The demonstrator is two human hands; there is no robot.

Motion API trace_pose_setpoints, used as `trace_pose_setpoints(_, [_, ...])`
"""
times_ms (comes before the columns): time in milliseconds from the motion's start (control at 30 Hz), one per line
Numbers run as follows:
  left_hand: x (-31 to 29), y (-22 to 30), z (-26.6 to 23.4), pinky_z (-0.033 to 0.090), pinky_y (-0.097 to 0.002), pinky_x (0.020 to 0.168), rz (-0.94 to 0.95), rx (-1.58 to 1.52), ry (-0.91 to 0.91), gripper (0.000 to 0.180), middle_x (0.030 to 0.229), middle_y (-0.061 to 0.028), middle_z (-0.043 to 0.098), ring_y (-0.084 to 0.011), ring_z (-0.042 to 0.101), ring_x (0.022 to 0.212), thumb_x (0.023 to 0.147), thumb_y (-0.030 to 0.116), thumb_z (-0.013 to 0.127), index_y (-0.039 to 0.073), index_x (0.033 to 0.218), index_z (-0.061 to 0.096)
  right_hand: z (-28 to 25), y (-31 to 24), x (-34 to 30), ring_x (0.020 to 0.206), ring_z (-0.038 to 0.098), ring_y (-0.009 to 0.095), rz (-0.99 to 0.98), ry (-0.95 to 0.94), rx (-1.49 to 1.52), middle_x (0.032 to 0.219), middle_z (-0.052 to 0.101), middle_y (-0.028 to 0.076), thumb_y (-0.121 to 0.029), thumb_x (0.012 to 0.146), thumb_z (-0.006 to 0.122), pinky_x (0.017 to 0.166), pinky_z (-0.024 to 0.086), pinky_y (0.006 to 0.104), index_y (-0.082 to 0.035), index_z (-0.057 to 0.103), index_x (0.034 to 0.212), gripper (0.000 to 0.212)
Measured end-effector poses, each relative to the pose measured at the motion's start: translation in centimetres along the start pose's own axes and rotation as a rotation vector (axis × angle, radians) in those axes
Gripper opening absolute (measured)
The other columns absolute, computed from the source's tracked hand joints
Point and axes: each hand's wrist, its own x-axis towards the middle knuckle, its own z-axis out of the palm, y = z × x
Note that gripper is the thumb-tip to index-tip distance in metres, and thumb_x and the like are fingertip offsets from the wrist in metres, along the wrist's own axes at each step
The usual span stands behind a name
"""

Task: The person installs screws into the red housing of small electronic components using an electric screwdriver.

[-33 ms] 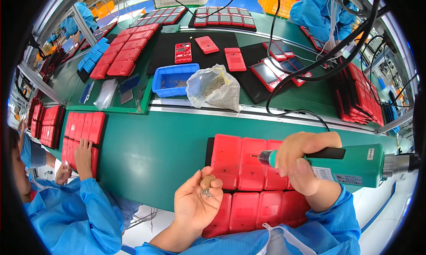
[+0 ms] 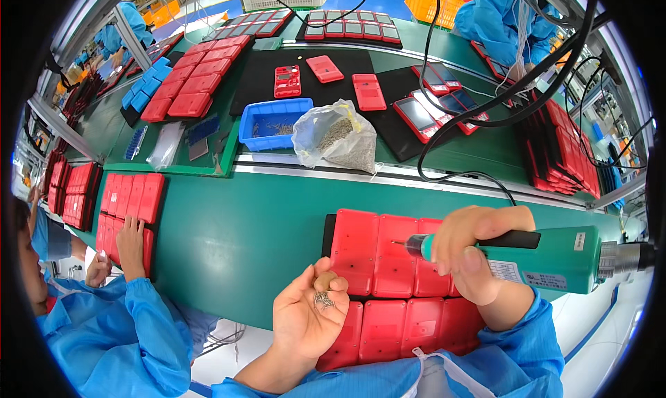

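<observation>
My right hand (image 2: 475, 249) is wrapped round a green electric screwdriver (image 2: 565, 259), held sideways with its tip pointing left. The bit reaches over one of the red plastic cases (image 2: 397, 256) lying in two rows on a black mat in front of me; whether it touches a screw I cannot tell. Beside the cases' left edge, my left hand (image 2: 309, 315) is palm up with curled fingers. It cradles a small heap of screws (image 2: 323, 299) under the fingertips.
Beyond the bench's metal rail stand a blue bin (image 2: 250, 136) and a clear bag of screws (image 2: 357, 148). Black cables (image 2: 479, 117) hang at the right. To my left a co-worker's hand (image 2: 130, 245) rests on more red cases (image 2: 135, 197). Screened devices (image 2: 416, 117) lie further back.
</observation>
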Motion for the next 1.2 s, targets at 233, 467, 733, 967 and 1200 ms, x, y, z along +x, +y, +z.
trace_pose_setpoints(233, [0.0, 0.8, 0.0, 0.052, -0.0262, 0.074, -0.001, 0.027, 0.048, 0.029, 0.097, -0.0113, 0.055, -0.0213, 0.057, 0.087, 0.088, 0.009, 0.036, -0.004, 0.113, 0.042, 0.4, 0.6, -0.1, 0.045, 0.049, 0.015, 0.003, 0.008, -0.005, 0.056, 0.048, 0.007, 0.011, 0.067, 0.049, 0.044, 0.047, 0.0292, -0.001, 0.038, 0.094, 0.031])
trace_pose_setpoints(467, [0.4, 0.3, 0.0, 0.053, -0.0268, 0.073, 0.002, 0.121, 0.044, 0.029, 0.096, -0.0132, 0.057, -0.024, 0.058, 0.087, 0.086, 0.009, 0.043, -0.004, 0.112, 0.043, 0.2, 0.8, 0.0, 0.045, 0.05, 0.015, -0.012, -0.013, -0.04, 0.056, 0.048, 0.007, 0.011, 0.067, 0.05, 0.044, 0.047, 0.0289, -0.001, 0.038, 0.094, 0.031])
trace_pose_setpoints(733, [0.9, 0.5, -0.4, 0.052, -0.0249, 0.075, 0.003, 0.169, -0.057, 0.031, 0.102, -0.0155, 0.053, -0.0225, 0.057, 0.089, 0.088, 0.009, 0.04, -0.006, 0.115, 0.04, 0.1, 0.8, -0.1, 0.045, 0.049, 0.015, 0.007, 0.003, -0.037, 0.056, 0.048, 0.007, 0.011, 0.067, 0.049, 0.043, 0.046, 0.0286, -0.001, 0.038, 0.093, 0.031])
trace_pose_setpoints(967, [1.4, 0.3, -1.1, 0.052, -0.0243, 0.073, 0.02, 0.211, -0.107, 0.033, 0.102, -0.0157, 0.053, -0.0214, 0.057, 0.088, 0.087, 0.007, 0.042, -0.004, 0.117, 0.039, -0.1, 0.7, 0.0, 0.045, 0.049, 0.015, 0.043, -0.017, -0.004, 0.057, 0.048, 0.008, 0.01, 0.068, 0.048, 0.044, 0.047, 0.029, 0.0, 0.036, 0.095, 0.031])
trace_pose_setpoints(1200, [1.4, 0.4, -1.7, 0.053, -0.0242, 0.066, 0.039, 0.221, -0.087, 0.02, 0.099, -0.0152, 0.055, -0.0212, 0.058, 0.085, 0.087, 0.011, 0.042, 0.0, 0.104, 0.048, -0.1, 0.9, -0.2, 0.048, 0.051, 0.015, 0.08, 0.018, -0.024, 0.06, 0.049, 0.01, 0.01, 0.069, 0.049, 0.045, 0.047, 0.029, 0.0, 0.035, 0.095, 0.031])
